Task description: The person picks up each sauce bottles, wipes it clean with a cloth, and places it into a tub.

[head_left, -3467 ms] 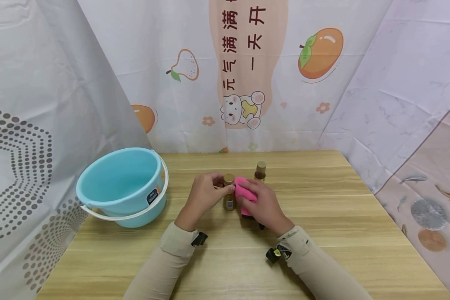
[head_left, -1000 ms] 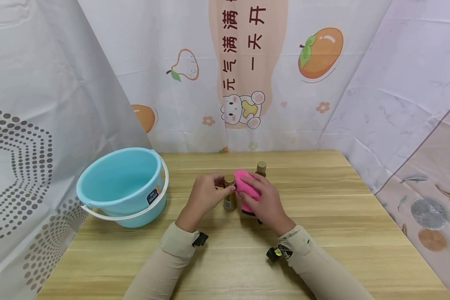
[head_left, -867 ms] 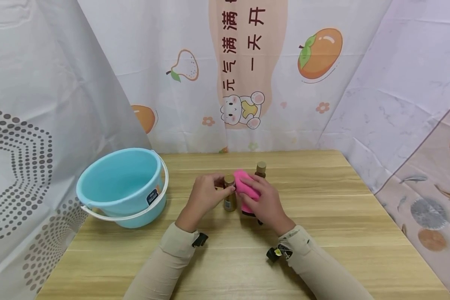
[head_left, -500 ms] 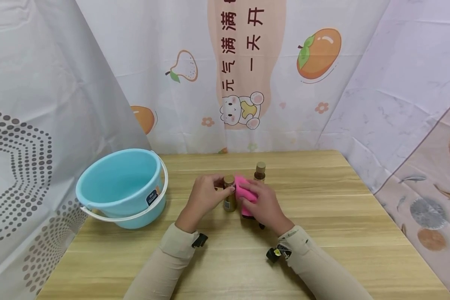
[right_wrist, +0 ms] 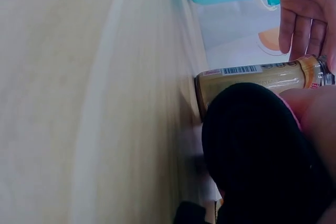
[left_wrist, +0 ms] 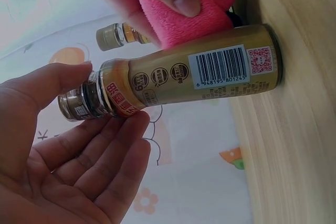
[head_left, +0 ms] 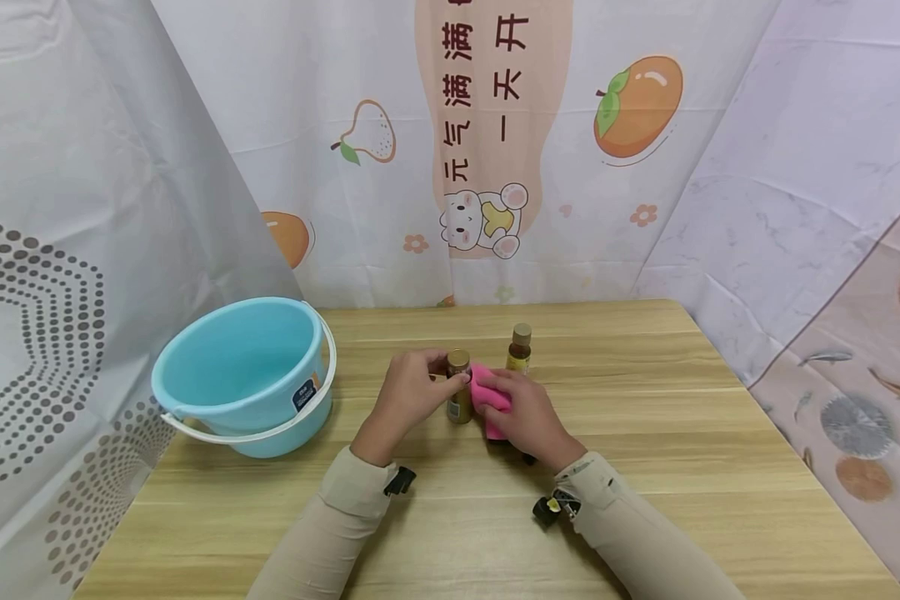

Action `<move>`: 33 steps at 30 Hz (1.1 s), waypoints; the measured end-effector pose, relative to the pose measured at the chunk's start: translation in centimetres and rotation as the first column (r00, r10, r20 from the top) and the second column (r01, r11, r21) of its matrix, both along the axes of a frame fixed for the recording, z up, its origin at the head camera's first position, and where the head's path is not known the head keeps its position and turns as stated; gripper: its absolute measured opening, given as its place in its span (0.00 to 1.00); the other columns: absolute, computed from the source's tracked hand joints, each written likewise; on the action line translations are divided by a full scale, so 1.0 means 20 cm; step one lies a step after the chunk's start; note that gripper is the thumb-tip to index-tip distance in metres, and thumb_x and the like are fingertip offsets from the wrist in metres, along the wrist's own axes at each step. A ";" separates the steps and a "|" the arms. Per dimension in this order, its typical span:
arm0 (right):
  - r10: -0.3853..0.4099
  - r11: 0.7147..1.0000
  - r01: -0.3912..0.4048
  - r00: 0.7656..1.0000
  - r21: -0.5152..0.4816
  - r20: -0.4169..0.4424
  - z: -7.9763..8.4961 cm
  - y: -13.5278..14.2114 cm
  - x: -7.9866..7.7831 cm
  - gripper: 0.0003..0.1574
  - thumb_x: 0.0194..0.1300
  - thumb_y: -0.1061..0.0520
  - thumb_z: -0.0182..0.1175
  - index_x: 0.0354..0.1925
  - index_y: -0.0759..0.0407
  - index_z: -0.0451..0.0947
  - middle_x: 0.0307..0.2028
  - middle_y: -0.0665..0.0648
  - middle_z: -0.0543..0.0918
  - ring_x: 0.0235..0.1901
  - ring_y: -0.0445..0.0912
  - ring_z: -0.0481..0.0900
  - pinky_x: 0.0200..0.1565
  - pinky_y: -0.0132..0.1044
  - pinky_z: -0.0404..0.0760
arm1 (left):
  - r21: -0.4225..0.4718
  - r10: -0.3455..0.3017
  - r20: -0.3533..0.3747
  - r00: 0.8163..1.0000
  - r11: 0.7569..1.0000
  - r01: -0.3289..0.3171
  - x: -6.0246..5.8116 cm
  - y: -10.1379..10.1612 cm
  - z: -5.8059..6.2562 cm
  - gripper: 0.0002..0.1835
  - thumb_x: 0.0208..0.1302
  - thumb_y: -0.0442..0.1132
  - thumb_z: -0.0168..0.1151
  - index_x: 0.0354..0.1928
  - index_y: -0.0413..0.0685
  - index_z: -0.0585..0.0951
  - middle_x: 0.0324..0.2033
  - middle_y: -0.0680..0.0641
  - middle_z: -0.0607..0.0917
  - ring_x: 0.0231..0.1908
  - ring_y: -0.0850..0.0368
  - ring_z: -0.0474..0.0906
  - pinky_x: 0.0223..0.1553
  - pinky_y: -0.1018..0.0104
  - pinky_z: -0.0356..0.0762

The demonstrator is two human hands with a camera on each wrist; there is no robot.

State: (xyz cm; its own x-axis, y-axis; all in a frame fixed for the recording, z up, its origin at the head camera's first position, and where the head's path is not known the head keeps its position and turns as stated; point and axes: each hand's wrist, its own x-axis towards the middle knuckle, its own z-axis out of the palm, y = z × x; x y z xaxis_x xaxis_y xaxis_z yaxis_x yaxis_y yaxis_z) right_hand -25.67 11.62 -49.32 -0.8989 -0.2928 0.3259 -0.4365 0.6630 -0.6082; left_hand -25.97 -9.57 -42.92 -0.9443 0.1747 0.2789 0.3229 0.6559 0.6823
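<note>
The pale wood-grain table (head_left: 720, 467) bears the work at its middle, nearer the far edge than the near one. Its smooth-looking top could let a pushed bottle base slide.

Toward the far left corner, by the left edge, stands a light-blue plastic bucket (head_left: 270, 412) with a white handle. It is well apart from the hands, so a knock seems unlikely unless the left elbow swings wide.

The left hand (head_left: 408, 396) pinches the neck of an upright bottle between thumb and fingertips; the right hand (head_left: 525, 412) is clamped on a fleecy pad.

That bottle, gold-coloured, with a barcode and a gold cap (left_wrist: 168, 77), stands between the hands. Held only high up, it might tip or swivel if the low side push outweighs the pinch.

The bright pink fleecy pad (left_wrist: 173, 30) lies against the bottle's side. If gripped too loosely, it could bunch or slip; rubbing hard along the printing might scuff the label. A black rounded piece (right_wrist: 252, 145) shows below the right hand; how it joins the pad I cannot tell.

Smallest to the eye, a brown bottle with a tan cap and yellow label (head_left: 519, 350) stands just beyond the right hand, toward the far edge. A careless outward stroke or lifted knuckles could topple it.
</note>
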 end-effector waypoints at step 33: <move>-0.029 0.984 -0.008 0.978 -0.175 -0.207 0.06 0.00 0.02 0.26 0.64 0.54 0.73 0.61 0.51 0.84 0.64 0.61 0.80 0.55 0.55 0.85 0.44 0.44 0.89 | -0.066 0.040 -0.045 0.998 0.997 -0.043 0.01 0.02 0.01 0.12 0.61 0.53 0.76 0.36 0.56 0.87 0.35 0.54 0.90 0.41 0.56 0.89 0.39 0.58 0.87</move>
State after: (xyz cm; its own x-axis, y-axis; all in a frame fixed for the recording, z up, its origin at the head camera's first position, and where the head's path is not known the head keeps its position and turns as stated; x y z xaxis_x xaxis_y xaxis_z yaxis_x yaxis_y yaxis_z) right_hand -25.36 11.61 -48.10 -0.8085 -0.2057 0.5513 -0.5592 0.5602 -0.6111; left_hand -25.70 -9.20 -42.66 -0.9383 0.1548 0.3091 0.3227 0.7129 0.6226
